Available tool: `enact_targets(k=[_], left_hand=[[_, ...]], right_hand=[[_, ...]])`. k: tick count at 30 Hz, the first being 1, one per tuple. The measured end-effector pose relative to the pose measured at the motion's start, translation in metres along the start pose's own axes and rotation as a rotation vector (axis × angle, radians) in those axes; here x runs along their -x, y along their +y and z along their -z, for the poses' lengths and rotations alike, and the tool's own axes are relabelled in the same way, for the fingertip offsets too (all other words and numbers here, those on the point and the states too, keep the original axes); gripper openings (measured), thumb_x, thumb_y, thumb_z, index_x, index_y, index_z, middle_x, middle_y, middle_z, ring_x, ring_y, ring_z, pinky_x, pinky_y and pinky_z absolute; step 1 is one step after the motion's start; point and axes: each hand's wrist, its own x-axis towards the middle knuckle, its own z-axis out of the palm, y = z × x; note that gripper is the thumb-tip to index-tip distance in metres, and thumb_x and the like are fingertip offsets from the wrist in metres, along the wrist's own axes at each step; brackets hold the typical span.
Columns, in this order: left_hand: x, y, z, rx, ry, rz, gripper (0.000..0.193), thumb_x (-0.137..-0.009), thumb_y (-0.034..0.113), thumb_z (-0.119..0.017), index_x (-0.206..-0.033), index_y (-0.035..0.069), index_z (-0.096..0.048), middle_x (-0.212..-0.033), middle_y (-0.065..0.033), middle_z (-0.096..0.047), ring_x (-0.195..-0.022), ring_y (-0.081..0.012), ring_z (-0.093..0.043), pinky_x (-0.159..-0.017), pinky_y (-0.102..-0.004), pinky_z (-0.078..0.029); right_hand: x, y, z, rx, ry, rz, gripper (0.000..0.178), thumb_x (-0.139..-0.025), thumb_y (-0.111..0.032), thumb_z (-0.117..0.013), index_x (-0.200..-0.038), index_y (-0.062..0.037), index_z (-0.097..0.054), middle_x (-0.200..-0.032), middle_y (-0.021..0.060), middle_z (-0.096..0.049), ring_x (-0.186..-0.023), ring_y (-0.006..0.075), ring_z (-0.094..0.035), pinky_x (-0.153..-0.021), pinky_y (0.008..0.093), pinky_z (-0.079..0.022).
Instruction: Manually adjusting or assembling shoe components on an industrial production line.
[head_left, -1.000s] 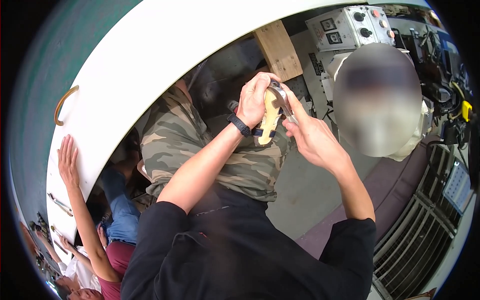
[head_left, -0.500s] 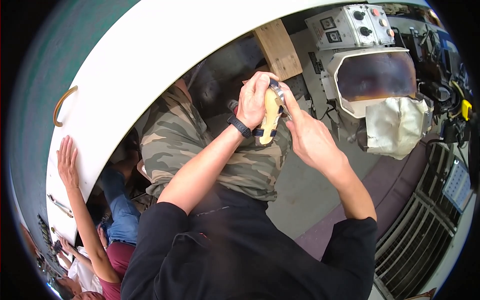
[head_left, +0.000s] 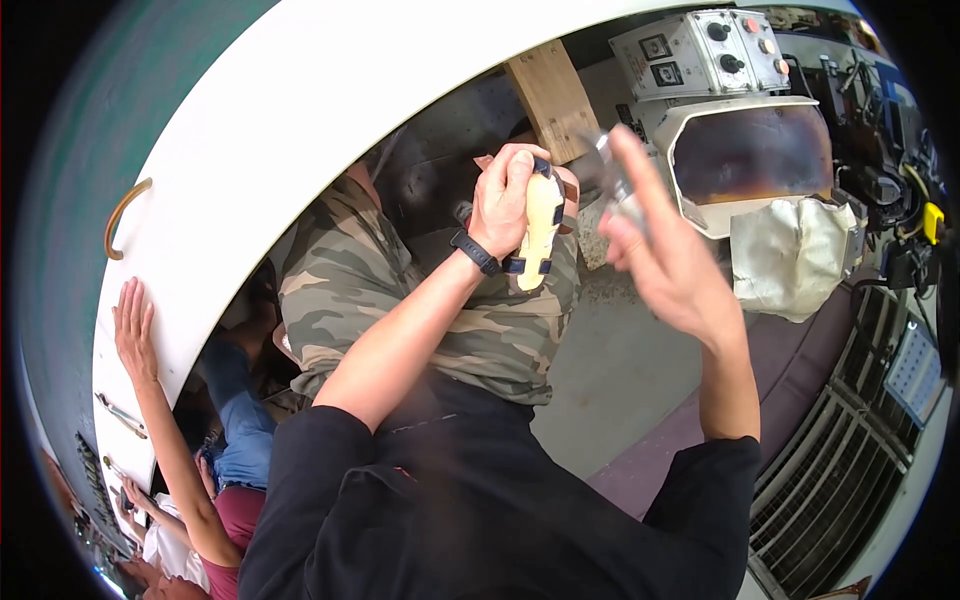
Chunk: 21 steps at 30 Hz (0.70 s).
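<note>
My left hand (head_left: 502, 203) is closed round the side of an unfinished sandal (head_left: 537, 228), held sole-up over my lap. Its tan sole faces me, and dark strap ends are folded over the edges. Away to the right of the sandal, my right hand (head_left: 672, 262) grips a metal hand tool (head_left: 618, 185), apparently pincers. Motion blurs the tool and fingertips, so the jaws cannot be made out.
Beyond my hands a wooden block (head_left: 552, 100) juts from under the white tabletop (head_left: 260, 130). To the right stands a machine with a hood (head_left: 750, 150), a hanging cloth (head_left: 788, 255) and a control box (head_left: 700, 55). A co-worker's hand (head_left: 135, 325) rests on the tabletop at left.
My right hand has swung away from the sandal's edge to the right, carrying the metal tool. My left hand and the sandal have hardly moved.
</note>
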Motion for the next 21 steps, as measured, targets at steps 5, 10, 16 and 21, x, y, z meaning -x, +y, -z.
enact_targets(k=[5,10,16,21], left_hand=[[0.001,-0.006,-0.002,-0.001,0.015,-0.014,0.036,-0.106,0.030,-0.041,-0.110,0.001,-0.061,-0.084,-0.0043,-0.064,-0.074,-0.0104,-0.059,-0.069,-0.0266,-0.049],[0.004,-0.010,0.002,-0.219,0.073,-0.131,0.036,-0.106,0.028,-0.038,-0.108,0.002,-0.061,-0.083,-0.0058,-0.063,-0.077,-0.0132,-0.058,-0.071,-0.0296,-0.048],[0.002,-0.004,-0.001,-0.167,0.083,-0.156,0.039,-0.106,0.031,-0.036,-0.106,0.002,-0.062,-0.082,-0.0062,-0.063,-0.075,-0.0140,-0.058,-0.072,-0.0300,-0.048],[0.005,0.002,-0.006,-0.149,0.092,-0.093,0.047,-0.107,0.036,-0.031,-0.105,0.002,-0.064,-0.086,-0.0090,-0.066,-0.078,-0.0195,-0.061,-0.074,-0.0340,-0.049]], right_hand=[[-0.026,0.026,-0.034,-0.009,0.447,0.272,0.065,-0.102,-0.006,-0.043,-0.159,-0.0128,-0.012,-0.100,0.0092,-0.062,-0.072,0.0097,-0.055,-0.066,0.0242,-0.050],[-0.035,0.033,-0.044,0.090,0.036,0.023,0.070,-0.097,-0.003,-0.046,-0.159,-0.0140,-0.014,-0.081,0.0123,-0.061,-0.062,0.0158,-0.056,-0.062,0.0333,-0.051],[-0.032,0.051,-0.068,0.152,0.319,0.197,0.075,-0.096,-0.002,-0.046,-0.159,-0.0161,-0.008,-0.077,0.0157,-0.063,-0.063,0.0275,-0.062,-0.062,0.0388,-0.050],[-0.027,0.029,-0.051,-0.026,0.349,0.112,0.074,-0.096,-0.005,-0.048,-0.159,-0.0212,-0.012,-0.083,0.0229,-0.065,-0.069,0.0372,-0.065,-0.068,0.0431,-0.052]])
